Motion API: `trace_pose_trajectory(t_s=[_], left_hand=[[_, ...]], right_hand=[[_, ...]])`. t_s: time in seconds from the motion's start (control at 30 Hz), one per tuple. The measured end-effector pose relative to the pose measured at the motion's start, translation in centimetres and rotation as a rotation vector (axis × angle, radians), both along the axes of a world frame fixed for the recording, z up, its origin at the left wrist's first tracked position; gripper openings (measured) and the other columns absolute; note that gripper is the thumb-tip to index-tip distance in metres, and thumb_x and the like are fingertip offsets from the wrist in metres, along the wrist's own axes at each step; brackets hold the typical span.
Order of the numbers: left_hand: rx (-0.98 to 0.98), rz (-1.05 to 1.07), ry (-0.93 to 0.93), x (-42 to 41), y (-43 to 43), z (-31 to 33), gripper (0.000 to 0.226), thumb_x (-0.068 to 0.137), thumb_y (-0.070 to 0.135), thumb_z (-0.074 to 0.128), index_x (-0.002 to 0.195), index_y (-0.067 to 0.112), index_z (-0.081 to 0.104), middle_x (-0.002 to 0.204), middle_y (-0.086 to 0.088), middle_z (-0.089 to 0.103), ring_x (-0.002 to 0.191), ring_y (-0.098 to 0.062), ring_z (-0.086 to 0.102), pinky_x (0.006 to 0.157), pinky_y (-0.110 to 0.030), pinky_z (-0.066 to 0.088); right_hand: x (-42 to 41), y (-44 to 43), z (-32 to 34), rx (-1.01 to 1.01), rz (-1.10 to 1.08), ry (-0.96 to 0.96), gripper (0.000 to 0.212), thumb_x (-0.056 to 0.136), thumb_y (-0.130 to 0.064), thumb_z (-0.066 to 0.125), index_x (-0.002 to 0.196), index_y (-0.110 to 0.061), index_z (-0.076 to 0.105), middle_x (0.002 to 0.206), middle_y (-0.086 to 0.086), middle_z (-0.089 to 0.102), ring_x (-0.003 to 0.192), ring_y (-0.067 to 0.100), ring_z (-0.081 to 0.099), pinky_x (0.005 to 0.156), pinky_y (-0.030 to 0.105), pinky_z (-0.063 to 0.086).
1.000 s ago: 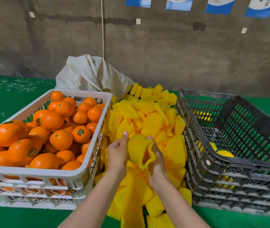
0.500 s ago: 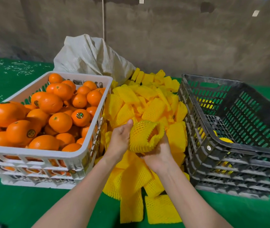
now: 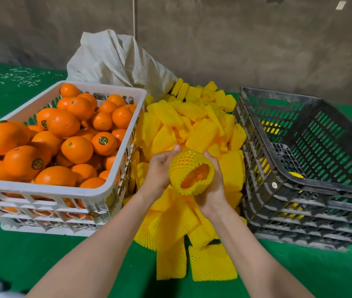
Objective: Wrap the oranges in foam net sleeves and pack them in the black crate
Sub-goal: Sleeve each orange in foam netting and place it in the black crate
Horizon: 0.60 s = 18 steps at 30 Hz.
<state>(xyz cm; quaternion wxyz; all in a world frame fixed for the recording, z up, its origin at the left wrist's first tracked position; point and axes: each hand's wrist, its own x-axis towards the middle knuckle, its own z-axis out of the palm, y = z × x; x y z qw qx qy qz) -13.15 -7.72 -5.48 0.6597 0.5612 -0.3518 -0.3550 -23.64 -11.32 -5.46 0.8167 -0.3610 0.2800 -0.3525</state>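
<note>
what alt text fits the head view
Two hands, left and right, hold an orange in a yellow foam net sleeve over a pile of sleeves, between a white crate of oranges and a black crate.

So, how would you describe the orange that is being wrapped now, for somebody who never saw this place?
Between the white crate of bare oranges and the black crate lies a heap of yellow foam sleeves. Above its near part, the left hand and right hand hold one orange. It alone sits inside a rounded sleeve, orange skin showing through the open end; the sleeves around it lie flat and empty.
</note>
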Motion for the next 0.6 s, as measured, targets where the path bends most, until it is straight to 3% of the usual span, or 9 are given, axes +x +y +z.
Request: trace_pose_trajectory(t_s=[0.13,0.2,0.23,0.27,0.3,0.37,0.43,0.5,0.6], left_hand=[[0.128,-0.058,0.074,0.3,0.5,0.5,0.059,0.099,0.040,0.039,0.089,-0.012,0.067,0.079,-0.015,0.066,0.077,-0.021,0.061,0.070,-0.029,0.048],[0.254,-0.277,0.321,0.7,1.0,1.0,0.075,0.092,0.064,0.026,0.072,0.013,0.078,0.074,-0.002,0.074,0.072,-0.018,0.071,0.061,-0.029,0.057],[0.293,-0.375,0.408,0.7,1.2,1.4,0.075,0.087,0.071,0.025,0.071,0.021,0.079,0.078,-0.002,0.075,0.071,-0.018,0.072,0.057,-0.032,0.058],[0.325,-0.438,0.433,0.8,1.2,1.5,0.069,0.083,0.073,0.030,0.074,0.026,0.079,0.083,-0.004,0.075,0.073,-0.021,0.073,0.058,-0.035,0.059],[0.350,-0.450,0.444,0.7,1.2,1.7,0.060,0.078,0.071,0.040,0.079,0.025,0.079,0.086,-0.006,0.075,0.075,-0.023,0.073,0.059,-0.038,0.059],[0.350,-0.425,0.496,0.5,1.2,1.6,0.045,0.072,0.056,0.057,0.090,0.018,0.075,0.087,-0.008,0.075,0.074,-0.023,0.072,0.060,-0.037,0.060],[0.342,-0.400,0.545,0.3,1.2,1.4,0.039,0.072,0.045,0.063,0.095,0.014,0.068,0.083,-0.009,0.074,0.070,-0.023,0.072,0.058,-0.035,0.059],[0.332,-0.384,0.601,0.2,1.2,1.1,0.035,0.077,0.040,0.061,0.096,0.011,0.066,0.081,-0.011,0.073,0.068,-0.024,0.071,0.058,-0.035,0.059],[0.307,-0.407,0.642,0.3,1.1,0.8,0.045,0.070,0.044,0.065,0.101,0.011,0.067,0.088,-0.013,0.072,0.073,-0.028,0.071,0.064,-0.041,0.060]], right_hand=[[-0.5,0.3,0.2,-0.312,-0.058,0.158,0.038,0.082,-0.045,0.055,0.106,-0.017,0.065,0.105,0.004,0.067,0.097,0.007,0.063,0.085,0.025,0.050],[-1.0,0.2,0.1,-0.569,-0.166,0.289,0.029,0.087,-0.044,0.048,0.103,-0.022,0.060,0.104,-0.011,0.062,0.094,-0.012,0.058,0.075,0.015,0.045],[-1.2,0.2,0.2,-0.723,-0.194,0.362,0.029,0.087,-0.047,0.045,0.094,-0.021,0.057,0.118,-0.009,0.032,0.107,-0.001,0.041,0.067,0.022,0.039],[-1.5,0.1,0.2,-0.872,-0.188,0.454,0.031,0.085,-0.051,0.040,0.087,-0.023,0.051,0.071,-0.022,0.027,0.061,-0.003,0.027,0.065,0.025,0.033],[-1.7,-0.1,0.1,-1.013,-0.183,0.555,0.035,0.083,-0.056,0.034,0.085,-0.022,0.045,0.066,-0.018,0.034,0.066,0.003,0.044,0.067,0.027,0.031],[-2.3,-0.5,-0.3,-1.261,-0.200,0.724,0.051,0.083,-0.062,0.029,0.096,-0.016,0.046,0.080,-0.011,0.053,0.078,0.008,0.037,0.083,0.032,0.029],[-2.5,-0.5,-0.3,-1.431,-0.325,0.817,0.077,0.085,-0.069,0.023,0.103,-0.001,0.052,0.092,0.013,0.061,0.093,0.016,0.037,0.085,0.033,0.026],[-2.5,-0.3,0.0,-1.473,-0.470,0.849,0.085,0.085,-0.072,0.017,0.096,0.003,0.055,0.087,0.018,0.061,0.093,0.024,0.044,0.081,0.035,0.029],[-2.2,-0.1,0.2,-1.374,-0.483,0.777,0.084,0.079,-0.078,0.020,0.084,-0.001,0.053,0.076,0.005,0.053,0.080,0.025,0.050,0.072,0.034,0.033]])
